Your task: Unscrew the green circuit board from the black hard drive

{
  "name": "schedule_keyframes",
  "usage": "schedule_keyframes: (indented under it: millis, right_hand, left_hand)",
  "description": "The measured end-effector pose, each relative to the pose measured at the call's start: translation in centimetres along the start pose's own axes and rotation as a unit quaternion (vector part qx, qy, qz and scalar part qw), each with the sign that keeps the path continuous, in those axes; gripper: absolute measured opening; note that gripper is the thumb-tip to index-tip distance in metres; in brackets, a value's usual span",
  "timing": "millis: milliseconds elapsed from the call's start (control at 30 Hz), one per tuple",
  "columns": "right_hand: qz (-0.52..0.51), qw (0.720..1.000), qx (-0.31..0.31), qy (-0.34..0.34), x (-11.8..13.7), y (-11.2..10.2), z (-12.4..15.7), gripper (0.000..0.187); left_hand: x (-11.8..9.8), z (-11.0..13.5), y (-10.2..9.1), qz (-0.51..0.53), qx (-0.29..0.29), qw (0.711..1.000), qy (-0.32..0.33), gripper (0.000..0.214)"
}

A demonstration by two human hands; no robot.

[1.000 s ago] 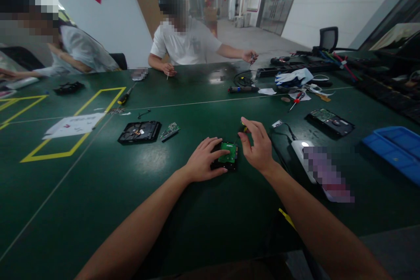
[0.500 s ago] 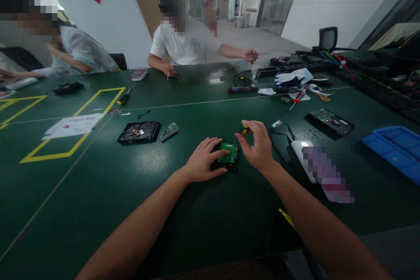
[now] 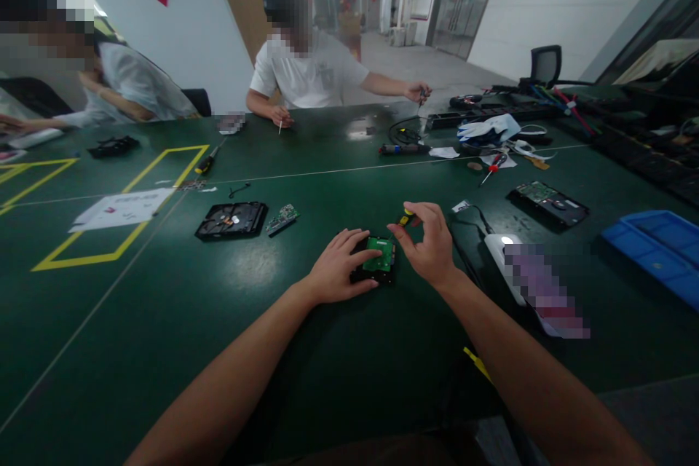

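A black hard drive (image 3: pixel 386 278) lies on the table in front of me, its green circuit board (image 3: pixel 386 247) facing up. My left hand (image 3: pixel 345 267) grips it from the left, the thumb along the near edge and a finger resting on the board. Pinched between the thumb and fingers of my right hand (image 3: pixel 432 244) is the yellow and black handle of a screwdriver (image 3: pixel 405 219). Its thin shaft slants down toward the drive's far right corner; whether the tip sits in a screw is too small to tell.
Left of the drive lie a loose circuit board (image 3: pixel 282 219) and an opened hard drive (image 3: pixel 231 220). On the right are another hard drive (image 3: pixel 549 204), a white device (image 3: pixel 505 269) with a cable, and a blue tray (image 3: pixel 655 247). Across the table a person (image 3: pixel 311 73) holds small tools.
My right hand has tilted the screwdriver handle slightly, so more of its yellow shows, and the thumb has shifted a little left. The left hand and the drive stay put.
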State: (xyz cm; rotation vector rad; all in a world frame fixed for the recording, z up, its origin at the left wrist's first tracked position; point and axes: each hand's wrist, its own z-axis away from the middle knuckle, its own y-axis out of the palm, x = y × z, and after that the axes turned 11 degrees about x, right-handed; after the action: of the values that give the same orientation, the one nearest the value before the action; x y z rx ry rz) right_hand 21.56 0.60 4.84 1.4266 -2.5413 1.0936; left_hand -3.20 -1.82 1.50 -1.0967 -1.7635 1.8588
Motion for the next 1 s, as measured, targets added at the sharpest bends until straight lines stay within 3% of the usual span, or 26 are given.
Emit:
schedule_keyframes:
  millis: [433,600,867,1000]
  right_hand:
    - [-0.054,0.998,0.044,0.007,-0.46,0.69,0.39,0.061]
    - [-0.038,0.996,0.083,-0.022,-0.38,0.71,0.39,0.056]
    - [-0.022,0.999,-0.023,-0.003,-0.76,0.34,0.25,0.057]
    - [-0.022,0.999,-0.023,-0.011,-0.44,0.4,0.17,0.056]
  left_hand:
    - [0.14,0.02,0.16,-0.005,-0.004,1.0,0.001,0.064]
    - [-0.09,-0.05,0.07,-0.002,-0.006,1.0,0.003,0.065]
    - [-0.16,-0.03,-0.13,-0.006,-0.003,1.0,0.002,0.065]
    - [-0.01,0.03,-0.09,-0.006,-0.005,1.0,0.002,0.065]
